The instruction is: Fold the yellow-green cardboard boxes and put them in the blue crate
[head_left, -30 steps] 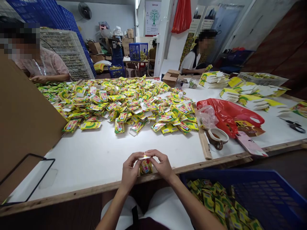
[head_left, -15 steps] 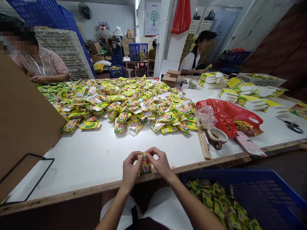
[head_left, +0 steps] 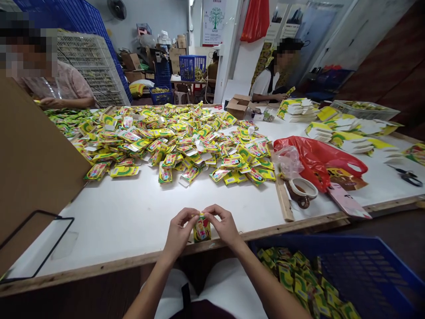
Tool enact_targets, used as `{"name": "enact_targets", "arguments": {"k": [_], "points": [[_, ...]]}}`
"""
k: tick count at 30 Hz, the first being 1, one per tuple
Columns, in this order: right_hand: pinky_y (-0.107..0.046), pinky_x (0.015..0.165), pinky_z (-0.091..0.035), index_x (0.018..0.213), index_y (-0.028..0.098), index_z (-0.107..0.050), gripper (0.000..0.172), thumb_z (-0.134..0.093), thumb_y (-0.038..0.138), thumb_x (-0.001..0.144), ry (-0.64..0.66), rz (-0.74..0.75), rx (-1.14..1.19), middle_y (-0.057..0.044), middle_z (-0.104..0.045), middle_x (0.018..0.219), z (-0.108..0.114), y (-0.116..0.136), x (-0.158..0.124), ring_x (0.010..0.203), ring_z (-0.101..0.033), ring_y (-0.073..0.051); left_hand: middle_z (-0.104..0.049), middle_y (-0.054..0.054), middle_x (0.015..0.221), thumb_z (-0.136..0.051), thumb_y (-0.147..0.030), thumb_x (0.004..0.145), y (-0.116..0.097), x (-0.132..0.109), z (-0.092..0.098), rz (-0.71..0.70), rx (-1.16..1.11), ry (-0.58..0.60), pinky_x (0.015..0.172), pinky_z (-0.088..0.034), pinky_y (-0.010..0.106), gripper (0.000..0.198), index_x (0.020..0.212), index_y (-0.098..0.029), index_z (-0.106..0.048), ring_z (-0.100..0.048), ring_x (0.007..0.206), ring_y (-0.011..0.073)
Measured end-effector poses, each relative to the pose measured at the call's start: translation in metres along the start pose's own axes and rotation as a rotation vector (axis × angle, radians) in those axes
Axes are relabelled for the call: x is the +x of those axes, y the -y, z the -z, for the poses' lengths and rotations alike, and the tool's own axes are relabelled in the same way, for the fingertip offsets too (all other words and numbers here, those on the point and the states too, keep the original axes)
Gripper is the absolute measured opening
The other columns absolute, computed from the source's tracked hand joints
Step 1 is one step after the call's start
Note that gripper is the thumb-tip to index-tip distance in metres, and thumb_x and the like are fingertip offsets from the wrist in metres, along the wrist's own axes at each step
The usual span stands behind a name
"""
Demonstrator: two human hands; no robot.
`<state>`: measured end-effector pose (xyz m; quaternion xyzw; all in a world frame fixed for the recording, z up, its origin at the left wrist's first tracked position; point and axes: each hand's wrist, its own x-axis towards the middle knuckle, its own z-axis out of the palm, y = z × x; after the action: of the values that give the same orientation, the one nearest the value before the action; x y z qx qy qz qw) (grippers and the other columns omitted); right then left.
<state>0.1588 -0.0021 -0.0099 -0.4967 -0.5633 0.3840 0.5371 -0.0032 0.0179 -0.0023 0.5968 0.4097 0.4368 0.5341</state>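
Little yellow box (head_left: 202,229) is pinched at its far end by the left hand (head_left: 179,229) and right hand (head_left: 225,225), pretty much equally close. It's held at the desk's (head_left: 133,221) front edge, long axis pointed roughly inward.

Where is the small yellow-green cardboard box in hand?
The box is low centre in the head view, between left hand and right hand at the wooden table edge.

Fingers (head_left: 216,209) partly hide the top of the small box (head_left: 202,230); the blue crate (head_left: 365,261) is cropped below.
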Motion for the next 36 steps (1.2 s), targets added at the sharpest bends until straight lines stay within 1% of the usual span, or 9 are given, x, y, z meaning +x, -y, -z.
{"name": "enact_targets", "arguments": {"k": [4,10,17,21,23,26,28,32,36], "points": [[-0.031,0.076,-0.05,0.089,0.02,-0.069,0.011,-0.062,0.025,0.081,0.031,0.032,0.008,-0.003,-0.069,0.084,0.001,-0.005,-0.007,0.081,-0.063,-0.018,-0.068,0.005,0.089,-0.061,-0.03,0.08,0.002,-0.006,0.003,0.002,-0.009,0.036,0.079,-0.049,0.028,0.017,0.089,-0.017,-0.067,-0.062,0.087,0.0183],[-0.03,0.074,-0.051,0.091,0.02,-0.066,0.012,-0.06,0.023,0.082,0.011,0.022,0.003,-0.003,-0.069,0.085,-0.002,-0.005,-0.01,0.082,-0.063,-0.018,-0.07,0.004,0.082,-0.06,-0.03,0.081,0.0,-0.004,-0.004,0.021,0.052,-0.049,0.069,-0.05,0.026,0.016,0.086,-0.017,-0.067,-0.064,0.075,0.0168],[-0.029,0.076,-0.05,0.091,0.02,-0.064,0.011,-0.057,0.019,0.082,0.017,0.026,0.007,-0.002,-0.068,0.086,-0.005,-0.003,-0.011,0.083,-0.063,-0.017,-0.067,0.006,0.09,-0.059,-0.027,0.081,0.005,-0.007,0.001,-0.057,0.039,-0.006,0.082,-0.049,0.03,0.014,0.085,-0.017,-0.068,-0.063,0.09,0.0191],[-0.028,0.075,-0.051,0.105,0.022,-0.058,0.026,-0.057,0.017,0.08,0.115,-0.016,-0.016,-0.002,-0.066,0.096,-0.005,0.0,-0.012,0.081,-0.064,-0.016,-0.066,0.005,0.096,-0.06,-0.025,0.08,0.008,-0.011,-0.001,-0.003,0.064,0.087,0.078,-0.051,0.03,0.025,0.104,-0.02,-0.059,-0.065,0.086,0.0178],[-0.028,0.073,-0.052,0.108,0.023,-0.056,0.03,-0.056,0.015,0.08,0.134,-0.049,-0.016,-0.001,-0.066,0.094,-0.006,0.0,-0.013,0.077,-0.065,-0.015,-0.065,0.005,0.097,-0.058,-0.024,0.08,0.01,-0.013,-0.005,0.018,0.083,0.09,0.074,-0.052,0.029,0.03,0.11,-0.021,-0.053,-0.065,0.082,0.0169],[-0.028,0.072,-0.053,0.105,0.023,-0.056,0.027,-0.055,0.015,0.08,0.075,-0.07,0.0,-0.001,-0.067,0.088,-0.008,-0.002,-0.013,0.076,-0.065,-0.016,-0.064,0.005,0.098,-0.056,-0.023,0.081,0.012,-0.014,-0.012,0.006,0.099,0.012,0.075,-0.051,0.029,0.028,0.109,-0.021,-0.052,-0.064,0.082,0.0163],[-0.029,0.073,-0.053,0.105,0.022,-0.056,0.027,-0.056,0.016,0.079,0.02,-0.08,0.036,-0.002,-0.067,0.089,-0.01,-0.005,-0.013,0.077,-0.065,-0.017,-0.063,0.005,0.099,-0.056,-0.024,0.082,0.014,-0.013,-0.015,-0.004,0.074,-0.025,0.077,-0.051,0.03,0.035,0.115,-0.022,-0.047,-0.064,0.084,0.0162],[-0.03,0.073,-0.053,0.105,0.021,-0.054,0.027,-0.059,0.018,0.079,-0.086,-0.084,0.144,-0.003,-0.067,0.088,-0.015,-0.01,-0.012,0.079,-0.066,-0.018,-0.064,0.004,0.092,-0.06,-0.027,0.08,0.016,-0.009,-0.014,0.05,-0.008,0.027,0.071,-0.053,0.031,0.058,0.131,-0.022,-0.033,-0.065,0.081,0.0173],[-0.03,0.074,-0.052,0.103,0.021,-0.055,0.024,-0.06,0.019,0.079,-0.142,-0.063,0.153,-0.004,-0.067,0.091,-0.023,-0.011,-0.012,0.082,-0.065,-0.018,-0.066,0.007,0.094,-0.061,-0.027,0.078,0.017,-0.007,-0.014,0.049,-0.049,0.044,0.076,-0.052,0.033,0.034,0.11,-0.017,-0.052,-0.065,0.085,0.0197]]}}
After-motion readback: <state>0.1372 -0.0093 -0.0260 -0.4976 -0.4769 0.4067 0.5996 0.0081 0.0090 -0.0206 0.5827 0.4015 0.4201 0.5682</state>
